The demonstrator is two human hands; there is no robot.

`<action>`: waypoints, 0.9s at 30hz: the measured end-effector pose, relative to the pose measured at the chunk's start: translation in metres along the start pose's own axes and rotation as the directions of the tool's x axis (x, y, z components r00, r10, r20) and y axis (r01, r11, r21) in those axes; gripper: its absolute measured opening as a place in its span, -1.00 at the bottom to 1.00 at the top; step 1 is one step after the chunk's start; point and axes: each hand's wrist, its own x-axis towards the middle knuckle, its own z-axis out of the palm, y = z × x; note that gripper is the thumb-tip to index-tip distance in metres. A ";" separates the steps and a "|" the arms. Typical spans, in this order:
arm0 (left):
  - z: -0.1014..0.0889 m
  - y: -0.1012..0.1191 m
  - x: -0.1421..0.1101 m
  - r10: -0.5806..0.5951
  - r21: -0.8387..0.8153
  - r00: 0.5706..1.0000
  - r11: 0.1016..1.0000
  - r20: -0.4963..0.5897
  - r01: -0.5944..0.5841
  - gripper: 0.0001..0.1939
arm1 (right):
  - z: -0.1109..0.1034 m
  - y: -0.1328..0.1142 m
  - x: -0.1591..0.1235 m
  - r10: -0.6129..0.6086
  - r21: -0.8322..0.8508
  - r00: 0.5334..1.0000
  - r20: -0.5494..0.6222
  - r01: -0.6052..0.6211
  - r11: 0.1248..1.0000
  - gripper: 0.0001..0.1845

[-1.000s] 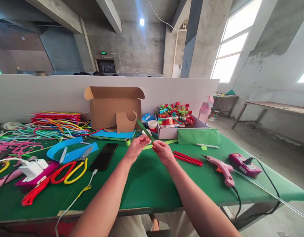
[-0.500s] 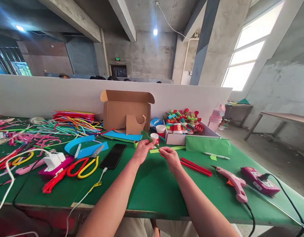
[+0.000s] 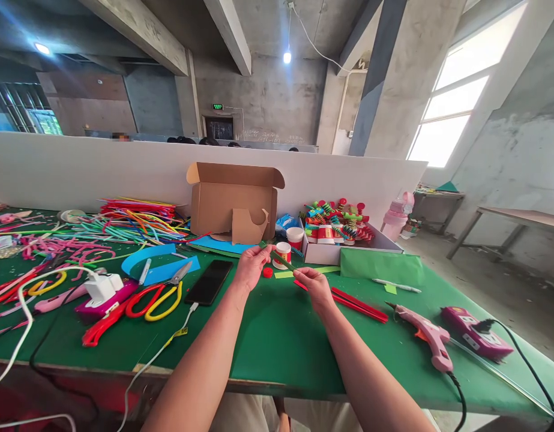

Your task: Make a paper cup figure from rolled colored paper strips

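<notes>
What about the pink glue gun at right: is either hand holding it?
No, the glue gun lies on the table, while the left hand and right hand hold a green strip.

left fingers: pinch green strip | right fingers: pinch its lower end | pink glue gun: on table

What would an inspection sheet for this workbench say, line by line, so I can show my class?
Surface: smooth, flat green tabletop, crowded at left.
Job's things: narrow, flat green strip, held; flat, narrow red strips lie near the right hand.
Clutter: heap of thin multicoloured sticks; metal scissors with red and yellow looped handles; pistol-shaped pink glue gun.
Hands: left hand and right hand pinch the green strip between them.
Cables: thin white cable ends at the flat, black, rectangular phone; thin black cable leaves the glue gun.
Surroundings: long, flat white partition; grey concrete wall beyond.
</notes>
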 end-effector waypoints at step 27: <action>0.022 -0.001 -0.020 0.001 0.319 0.988 0.947 0.153 -0.050 -0.59 | 0.015 -0.019 -0.012 -0.438 -0.278 0.887 0.143 0.461 0.843 -0.61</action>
